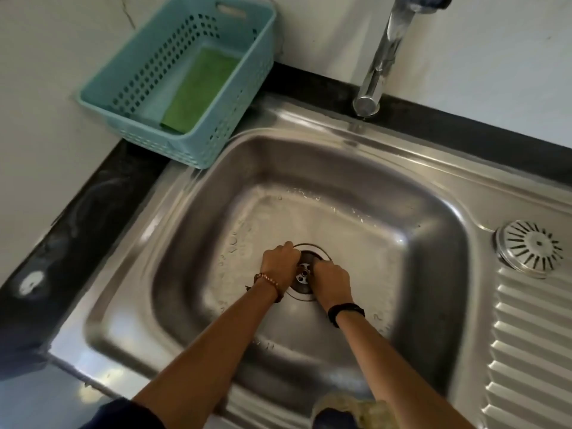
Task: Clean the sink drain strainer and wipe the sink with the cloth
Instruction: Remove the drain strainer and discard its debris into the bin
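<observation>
Both hands down at the drain (305, 274) in the middle of the sink basin (433, 243). Left hand (280, 266) has fingers curled over the left edge of the drain ring; right hand (331, 283) has fingers curled down on its right side. Fingertips hidden under the knuckles, so cannot tell whether either hand actually grips anything or only presses on the rim. Perforated drain fitting with a centre screw shows in the gap between the two hands.

Beaded bracelet (269, 283) on the left wrist, black band (346, 311) on the right wrist. Both forearms come in from the bottom edge.

Basin floor is wet, droplets around the drain and along the back.

Round slotted strainer (530, 245) is out of the drain, lying on the drainboard (526, 351) to the right of the basin, at the top of the ribs.

A yellowish cloth (356, 410) sits on the front rim of the sink, partly under the right forearm.

Teal perforated basket (130, 85) on the black counter (62, 243) at the back left corner, its near corner overlapping the sink rim. Inside: a green scouring pad (201, 91) leaning against the right wall.

Chrome tap (380, 57) over the back rim, spout above the basin's back edge.
</observation>
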Tool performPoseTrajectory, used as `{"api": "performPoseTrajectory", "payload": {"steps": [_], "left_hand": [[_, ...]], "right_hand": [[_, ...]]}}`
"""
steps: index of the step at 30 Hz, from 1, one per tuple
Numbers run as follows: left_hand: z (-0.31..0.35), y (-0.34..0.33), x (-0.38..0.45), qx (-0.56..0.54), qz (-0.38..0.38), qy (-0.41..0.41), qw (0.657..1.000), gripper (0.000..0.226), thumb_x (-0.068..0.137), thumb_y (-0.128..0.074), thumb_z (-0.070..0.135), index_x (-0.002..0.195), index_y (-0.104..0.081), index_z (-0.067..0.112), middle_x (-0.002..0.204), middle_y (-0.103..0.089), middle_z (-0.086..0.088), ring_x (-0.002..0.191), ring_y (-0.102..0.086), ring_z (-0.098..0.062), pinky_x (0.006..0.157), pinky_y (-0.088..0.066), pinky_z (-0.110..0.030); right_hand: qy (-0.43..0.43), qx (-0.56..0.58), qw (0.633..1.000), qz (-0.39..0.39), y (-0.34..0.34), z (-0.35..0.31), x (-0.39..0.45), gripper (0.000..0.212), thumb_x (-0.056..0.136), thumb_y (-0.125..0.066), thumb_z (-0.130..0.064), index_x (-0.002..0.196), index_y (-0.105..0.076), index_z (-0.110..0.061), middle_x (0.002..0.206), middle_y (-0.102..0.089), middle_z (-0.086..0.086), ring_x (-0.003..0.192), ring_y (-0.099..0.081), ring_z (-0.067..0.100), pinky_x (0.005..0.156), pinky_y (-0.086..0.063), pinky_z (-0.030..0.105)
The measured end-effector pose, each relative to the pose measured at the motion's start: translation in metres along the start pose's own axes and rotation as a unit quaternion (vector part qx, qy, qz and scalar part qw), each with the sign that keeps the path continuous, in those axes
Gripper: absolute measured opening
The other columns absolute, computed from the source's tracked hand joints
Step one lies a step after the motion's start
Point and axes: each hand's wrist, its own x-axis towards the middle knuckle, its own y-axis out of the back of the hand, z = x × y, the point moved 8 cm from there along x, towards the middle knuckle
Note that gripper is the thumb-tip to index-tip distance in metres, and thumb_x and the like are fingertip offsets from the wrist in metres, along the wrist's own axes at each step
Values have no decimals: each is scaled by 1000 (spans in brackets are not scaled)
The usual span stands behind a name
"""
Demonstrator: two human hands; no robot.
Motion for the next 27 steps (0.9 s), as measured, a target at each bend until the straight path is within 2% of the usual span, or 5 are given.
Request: {"api": "performPoseTrajectory", "payload": {"steps": [6, 10, 16, 20, 27], "left_hand": [[-26, 14, -30, -175, 31, 90, 980, 28, 92, -49, 30, 101, -61, 7, 110, -62, -12, 100, -60, -31, 81, -48, -38], [-42, 40, -59, -340, 55, 142, 928, 19, 86, -60, 26, 93, -67, 9, 98, -70, -10, 90, -65, -26, 80, -55, -38], [-47, 100, -144, -505, 96, 75, 855, 13, 80, -62, 8, 71, -59, 16, 67, -62, -3, 58, -61, -16, 62, -56, -32], [-83, 109, -260, -548, 142, 62, 822, 10, 80, -61, 10, 74, -58, 16, 62, -59, 3, 50, -59, -4, 44, -49, -13], [-192, 5, -485, -627, 180, 178, 737, 22, 79, -61, 6, 63, -54, 18, 56, -59, 1, 44, -58, -4, 46, -49, -17]], "right_hand": [[-83, 142, 986, 25, 7, 8, -22, 21, 87, -45, -6, 89, -65, -2, 97, -69, 17, 89, -64, 33, 64, -41, 29], [-193, 442, 870, 100, 45, 23, -57, 11, 82, -61, -12, 85, -70, -7, 88, -70, 8, 79, -63, 20, 61, -44, 20], [-133, 628, 754, 139, 112, -34, -128, 22, 82, -61, -15, 61, -58, -20, 47, -54, -12, 46, -44, 6, 40, -36, 16], [-11, 648, 753, 113, 126, -126, -210, 30, 81, -63, -8, 56, -53, -22, 49, -49, -7, 42, -44, 1, 38, -37, 14], [145, 580, 798, -80, 33, -299, -346, 21, 80, -65, -2, 85, -53, -19, 68, -65, 7, 51, -61, 7, 47, -51, 16]]}}
